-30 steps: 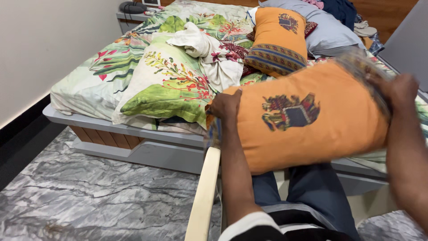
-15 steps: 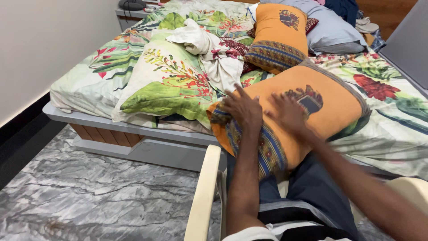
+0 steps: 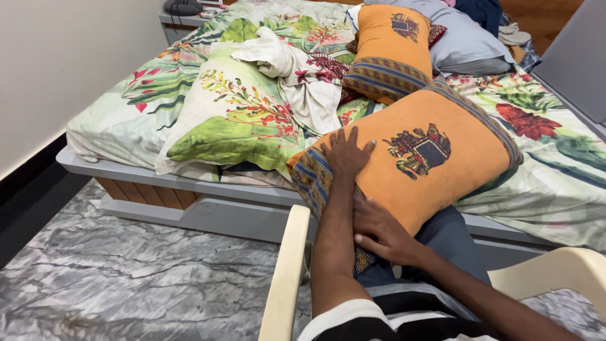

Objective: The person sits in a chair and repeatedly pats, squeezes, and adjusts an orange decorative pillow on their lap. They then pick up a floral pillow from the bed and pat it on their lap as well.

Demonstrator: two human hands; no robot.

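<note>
An orange pillow (image 3: 435,164) with a patterned border and an embroidered patch lies at the bed's near edge, partly over my knees. My left hand (image 3: 344,153) rests flat on its left side, fingers spread. My right hand (image 3: 379,230) presses on the pillow's lower patterned edge, fingers apart, beside my left forearm. Neither hand grips anything.
A second orange pillow (image 3: 388,50) and a grey pillow (image 3: 467,41) lie further back on the floral bedsheet (image 3: 536,126). A leaf-print pillow (image 3: 233,120) and crumpled cloth (image 3: 297,76) sit left. Cream chair arms (image 3: 284,278) flank me. Grey marble floor (image 3: 126,271) lies left.
The pillow went from held up in both hands to lying on the bed edge. My right hand slid from its centre down to the lower border; my left stays flat on it.
</note>
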